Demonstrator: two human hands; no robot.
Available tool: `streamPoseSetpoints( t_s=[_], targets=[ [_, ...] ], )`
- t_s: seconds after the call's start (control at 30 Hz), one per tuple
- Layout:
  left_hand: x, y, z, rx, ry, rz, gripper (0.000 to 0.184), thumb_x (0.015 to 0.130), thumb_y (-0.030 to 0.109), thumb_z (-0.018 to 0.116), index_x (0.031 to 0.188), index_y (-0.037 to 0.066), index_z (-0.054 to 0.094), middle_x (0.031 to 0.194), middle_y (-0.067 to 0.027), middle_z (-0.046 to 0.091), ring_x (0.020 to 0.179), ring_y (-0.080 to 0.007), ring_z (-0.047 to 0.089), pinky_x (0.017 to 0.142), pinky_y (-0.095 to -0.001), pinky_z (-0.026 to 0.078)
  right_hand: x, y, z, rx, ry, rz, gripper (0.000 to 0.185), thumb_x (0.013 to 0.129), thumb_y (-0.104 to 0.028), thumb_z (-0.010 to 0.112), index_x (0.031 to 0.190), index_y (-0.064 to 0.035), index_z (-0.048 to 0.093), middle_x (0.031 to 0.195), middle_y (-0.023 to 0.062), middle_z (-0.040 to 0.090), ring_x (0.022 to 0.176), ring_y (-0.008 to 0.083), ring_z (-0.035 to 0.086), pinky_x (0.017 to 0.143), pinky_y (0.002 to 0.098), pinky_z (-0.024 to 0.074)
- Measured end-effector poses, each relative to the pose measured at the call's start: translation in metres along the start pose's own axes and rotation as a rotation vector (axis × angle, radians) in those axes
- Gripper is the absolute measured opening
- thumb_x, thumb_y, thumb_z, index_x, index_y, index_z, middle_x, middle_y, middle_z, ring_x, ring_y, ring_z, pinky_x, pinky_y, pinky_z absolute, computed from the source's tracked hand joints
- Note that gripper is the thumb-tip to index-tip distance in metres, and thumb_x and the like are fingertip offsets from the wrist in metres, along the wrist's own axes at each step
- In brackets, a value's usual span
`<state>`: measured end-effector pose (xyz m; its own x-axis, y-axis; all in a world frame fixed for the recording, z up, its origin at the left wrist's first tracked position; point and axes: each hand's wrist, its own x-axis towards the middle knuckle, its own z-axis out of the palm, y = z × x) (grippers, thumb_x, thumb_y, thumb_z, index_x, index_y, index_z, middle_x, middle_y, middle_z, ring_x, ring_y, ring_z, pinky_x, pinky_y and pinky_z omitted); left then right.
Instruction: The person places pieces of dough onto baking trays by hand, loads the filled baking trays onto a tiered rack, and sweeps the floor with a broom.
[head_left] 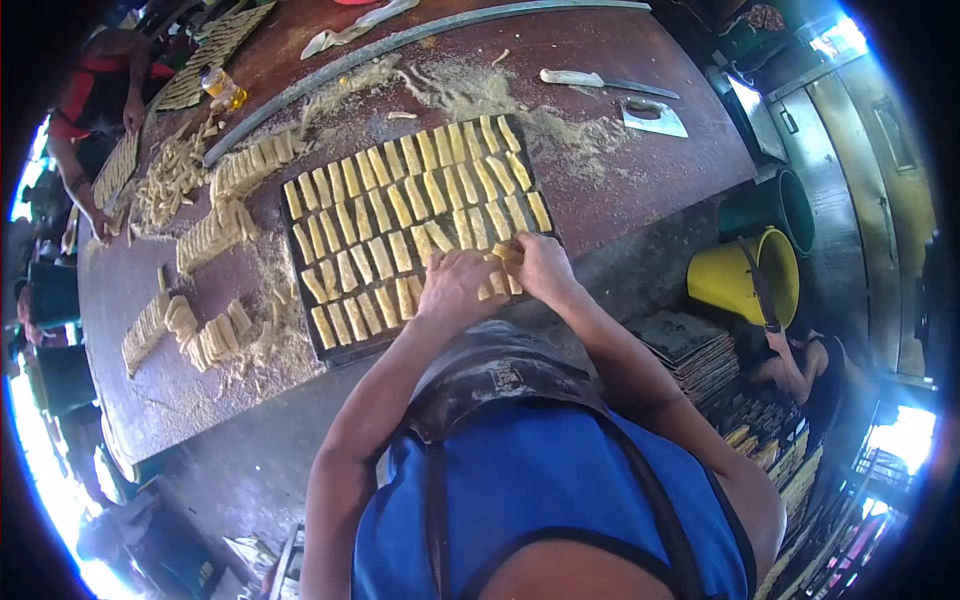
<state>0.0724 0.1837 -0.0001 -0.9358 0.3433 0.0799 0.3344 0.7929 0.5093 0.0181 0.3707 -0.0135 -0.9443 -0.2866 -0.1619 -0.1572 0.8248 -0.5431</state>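
A dark baking tray at the near edge of the table bears rows of pale yellow dough sticks. My left hand lies over its front row, fingers curled down and closed; whatever is in them is hidden. Beside it, my right hand is closed at the tray's front right corner, pinching a dough stick between thumb and fingers. A few more sticks show just below and between the two hands. One stick in the row ahead of my left hand leans askew.
Left of the tray stand bunches of cut dough strips. Behind lie a long metal bar, a knife and a dough scraper. A co-worker's hand is at far left. Buckets and another person are at right.
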Motion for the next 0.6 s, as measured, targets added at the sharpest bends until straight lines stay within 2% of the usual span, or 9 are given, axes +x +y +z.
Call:
streamPoseSetpoints(
  t_s=[0.13, 0.23, 0.3, 0.43, 0.5, 0.57, 0.6],
  targets=[
    [0.005, 0.001, 0.007, 0.021, 0.003, 0.010, 0.053, 0.072, 0.043, 0.080, 0.112, 0.012, 0.068, 0.113, -0.0079, 0.063, 0.112, -0.0268, 0.056, 0.101, -0.0475, 0.036, -0.007, 0.004, -0.009, 0.066, 0.098, 0.086, 0.029, 0.083, -0.025, 0.066, 0.100, -0.0021, 0.066, 0.094, 0.0250, 0.069, 0.093, 0.0419, 0.067, 0.082, 0.0500, 0.0539],
    [0.010, 0.009, 0.013, -0.008, 0.062, 0.024, 0.052, 0.071, 0.043, 0.081, 0.112, 0.014, 0.068, 0.113, -0.0078, 0.063, 0.113, -0.0272, 0.056, 0.102, -0.0482, 0.035, -0.017, 0.002, -0.021, -0.092, 0.051, 0.123, 0.030, 0.083, -0.026, 0.067, 0.102, -0.0024, 0.067, 0.093, 0.0242, 0.069, 0.092, 0.0404, 0.068, 0.081, 0.0491, 0.0544],
    [0.018, 0.012, 0.023, 0.048, -0.004, 0.032, 0.053, 0.070, 0.044, 0.081, 0.112, 0.014, 0.068, 0.113, -0.0085, 0.063, 0.114, -0.0275, 0.056, 0.103, -0.0489, 0.033, -0.018, 0.017, -0.012, -0.173, 0.063, 0.055, 0.033, 0.086, -0.035, 0.068, 0.091, -0.0027, 0.069, 0.084, 0.0203, 0.069, 0.086, 0.0399, 0.068, 0.075, 0.0496, 0.0535],
    [0.019, 0.010, 0.021, 0.044, 0.047, 0.032, 0.052, 0.071, 0.044, 0.081, 0.112, 0.014, 0.068, 0.112, -0.0082, 0.063, 0.114, -0.0259, 0.057, 0.104, -0.0485, 0.033, -0.014, 0.015, -0.020, -0.133, 0.008, 0.049, 0.032, 0.087, -0.036, 0.066, 0.087, -0.0039, 0.070, 0.078, 0.0194, 0.069, 0.081, 0.0406, 0.068, 0.073, 0.0513, 0.0531],
    [0.012, 0.004, 0.009, 0.032, 0.083, 0.012, 0.052, 0.072, 0.044, 0.081, 0.112, 0.014, 0.068, 0.112, -0.0076, 0.064, 0.113, -0.0253, 0.057, 0.103, -0.0481, 0.033, -0.013, -0.001, -0.036, -0.204, 0.002, 0.064, 0.019, 0.085, -0.022, 0.068, 0.089, -0.0036, 0.070, 0.082, 0.0182, 0.070, 0.079, 0.0364, 0.070, 0.071, 0.0456, 0.0551],
    [-0.002, -0.006, -0.019, -0.002, 0.228, -0.054, 0.049, 0.075, 0.042, 0.080, 0.112, 0.013, 0.068, 0.109, -0.0057, 0.066, 0.111, -0.0249, 0.058, 0.102, -0.0477, 0.034, -0.016, -0.022, -0.049, 0.176, 0.330, -0.160, 0.016, 0.085, -0.017, 0.070, 0.086, -0.0019, 0.067, 0.076, 0.0180, 0.068, 0.070, 0.0361, 0.068, 0.062, 0.0419, 0.0528],
    [-0.014, -0.016, -0.032, 0.013, 0.281, -0.118, 0.041, 0.078, 0.036, 0.079, 0.111, 0.013, 0.069, 0.106, -0.0036, 0.067, 0.109, -0.0244, 0.059, 0.101, -0.0468, 0.035, -0.014, -0.033, -0.054, 0.239, 0.306, -0.146, 0.015, 0.086, -0.016, 0.071, 0.085, -0.0021, 0.066, 0.073, 0.0174, 0.067, 0.067, 0.0364, 0.067, 0.060, 0.0401, 0.0516]
  ],
)
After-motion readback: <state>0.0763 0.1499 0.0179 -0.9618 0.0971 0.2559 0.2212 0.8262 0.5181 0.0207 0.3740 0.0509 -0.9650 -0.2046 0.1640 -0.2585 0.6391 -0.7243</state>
